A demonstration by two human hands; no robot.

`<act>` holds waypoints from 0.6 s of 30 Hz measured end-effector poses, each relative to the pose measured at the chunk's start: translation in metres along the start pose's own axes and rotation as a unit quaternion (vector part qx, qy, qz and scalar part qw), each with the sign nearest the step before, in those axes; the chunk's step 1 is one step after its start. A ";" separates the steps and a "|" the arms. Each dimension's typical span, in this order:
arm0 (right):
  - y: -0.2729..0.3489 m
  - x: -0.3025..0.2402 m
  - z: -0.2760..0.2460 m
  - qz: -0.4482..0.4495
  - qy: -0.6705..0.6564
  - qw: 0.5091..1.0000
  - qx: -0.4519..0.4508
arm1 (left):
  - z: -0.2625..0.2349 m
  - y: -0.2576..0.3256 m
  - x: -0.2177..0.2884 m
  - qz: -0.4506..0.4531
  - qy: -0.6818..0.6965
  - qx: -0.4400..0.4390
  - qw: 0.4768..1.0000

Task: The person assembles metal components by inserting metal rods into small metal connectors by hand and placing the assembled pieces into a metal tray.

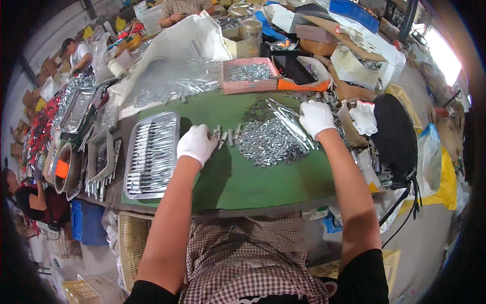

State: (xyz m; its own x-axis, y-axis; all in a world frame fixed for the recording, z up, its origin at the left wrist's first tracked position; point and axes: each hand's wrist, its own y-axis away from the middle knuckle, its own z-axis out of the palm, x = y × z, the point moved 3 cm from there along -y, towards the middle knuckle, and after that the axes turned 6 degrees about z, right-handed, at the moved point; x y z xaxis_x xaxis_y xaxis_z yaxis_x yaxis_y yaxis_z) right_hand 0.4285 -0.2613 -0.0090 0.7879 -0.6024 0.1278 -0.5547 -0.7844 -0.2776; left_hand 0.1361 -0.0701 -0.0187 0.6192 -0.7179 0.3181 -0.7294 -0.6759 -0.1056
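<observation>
L fingers (pixel 208 134) curled, short tubes (pixel 230 137) just to R; R fingers (pixel 305 112) nr rods (pixel 289 121); grips unclear.

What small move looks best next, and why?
Probably the right hand should take one long metal rod: several lie on the heap of small metal parts close by, while the left hand is beside some short metal pieces.
</observation>
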 end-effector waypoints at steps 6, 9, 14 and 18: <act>0.044 0.011 -0.046 0.087 -0.308 0.932 0.169 | -0.003 0.005 0.003 -0.034 -0.025 -0.039 0.998; 0.088 0.004 -0.064 0.186 -0.666 0.720 0.058 | 0.001 0.009 -0.004 -0.006 -0.054 -0.001 0.999; 0.167 -0.016 -0.046 0.118 -0.580 0.805 -0.041 | -0.015 0.018 0.014 -0.002 -0.083 0.044 0.996; 0.192 -0.031 -0.051 0.129 -0.503 0.851 -0.072 | -0.041 0.054 0.048 0.149 -0.121 0.098 0.977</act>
State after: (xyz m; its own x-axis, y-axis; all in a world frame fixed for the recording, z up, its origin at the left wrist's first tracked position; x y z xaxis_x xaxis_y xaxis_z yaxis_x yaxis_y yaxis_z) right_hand 0.2837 -0.4009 -0.0177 0.4242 -0.3824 -0.8208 -0.7145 -0.6983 -0.0439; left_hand 0.1146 -0.1344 0.0296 0.4566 -0.8895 0.0162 -0.8323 -0.4335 -0.3455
